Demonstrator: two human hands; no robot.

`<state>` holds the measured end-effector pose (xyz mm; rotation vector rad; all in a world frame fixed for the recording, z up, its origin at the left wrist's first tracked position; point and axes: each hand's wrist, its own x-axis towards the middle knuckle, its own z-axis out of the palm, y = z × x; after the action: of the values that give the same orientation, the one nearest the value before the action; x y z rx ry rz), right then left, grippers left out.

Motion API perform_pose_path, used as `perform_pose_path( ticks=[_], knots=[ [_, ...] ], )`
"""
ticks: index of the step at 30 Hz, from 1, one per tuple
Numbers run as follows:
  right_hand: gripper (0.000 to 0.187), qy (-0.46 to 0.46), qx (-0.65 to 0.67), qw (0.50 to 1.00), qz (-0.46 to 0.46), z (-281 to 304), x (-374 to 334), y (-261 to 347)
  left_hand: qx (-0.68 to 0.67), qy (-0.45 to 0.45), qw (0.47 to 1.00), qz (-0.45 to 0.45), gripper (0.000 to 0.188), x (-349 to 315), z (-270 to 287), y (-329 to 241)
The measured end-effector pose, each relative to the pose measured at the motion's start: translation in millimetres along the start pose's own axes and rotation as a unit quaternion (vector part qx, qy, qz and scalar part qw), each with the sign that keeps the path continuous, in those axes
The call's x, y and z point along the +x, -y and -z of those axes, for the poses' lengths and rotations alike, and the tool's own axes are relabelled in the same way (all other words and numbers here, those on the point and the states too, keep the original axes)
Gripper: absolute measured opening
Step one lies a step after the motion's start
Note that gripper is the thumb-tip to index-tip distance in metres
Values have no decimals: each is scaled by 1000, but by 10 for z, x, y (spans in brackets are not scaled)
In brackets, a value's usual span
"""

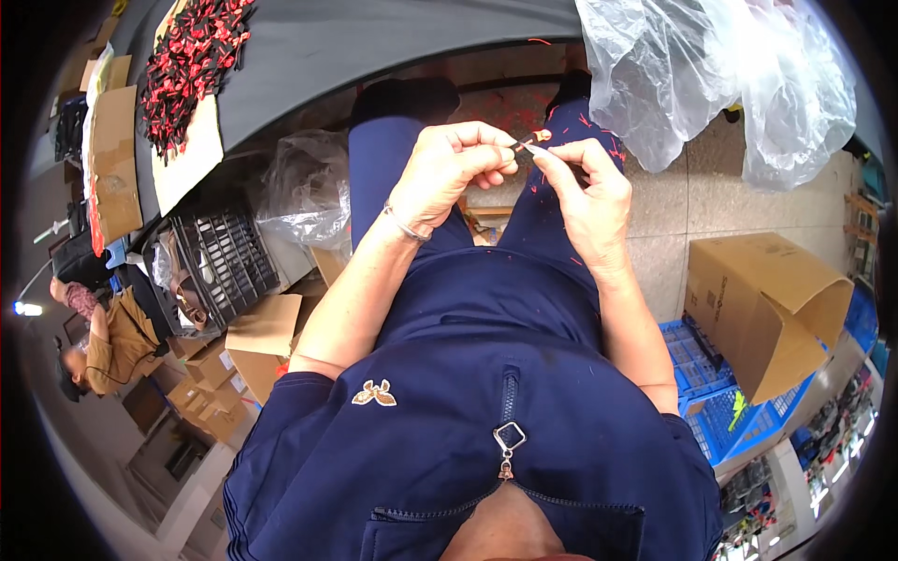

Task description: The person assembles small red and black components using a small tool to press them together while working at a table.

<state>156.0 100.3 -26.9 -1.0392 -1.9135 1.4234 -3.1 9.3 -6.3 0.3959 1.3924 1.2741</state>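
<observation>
My left hand is closed in a pinch on a small black piece with a red and pale round end. Close beside it, the thumb and fingers of my right hand are pinched together at the same piece. A thin pale tip shows between the two hands; what my right fingers hold is too small to name. Both hands are above my lap, over dark blue trousers. A heap of similar black and red pieces lies on a cardboard sheet at the far left of the table.
A dark table spans the far side. Clear plastic bags hang over its right end. Red scraps lie on my right trouser leg. An open cardboard box rests on blue crates at right. At left are a black crate and another person.
</observation>
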Motion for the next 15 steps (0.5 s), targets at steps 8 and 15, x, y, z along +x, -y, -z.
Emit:
perform_pose_path(
  ticks=[8,15],
  knots=[
    [25,83,310,913,-254,5,144,-116,338,-81,919,-187,10,-65,-150,50],
    [24,101,309,928,-183,-91,200,-132,268,-122,937,-190,14,-110,-200,200]
  ],
)
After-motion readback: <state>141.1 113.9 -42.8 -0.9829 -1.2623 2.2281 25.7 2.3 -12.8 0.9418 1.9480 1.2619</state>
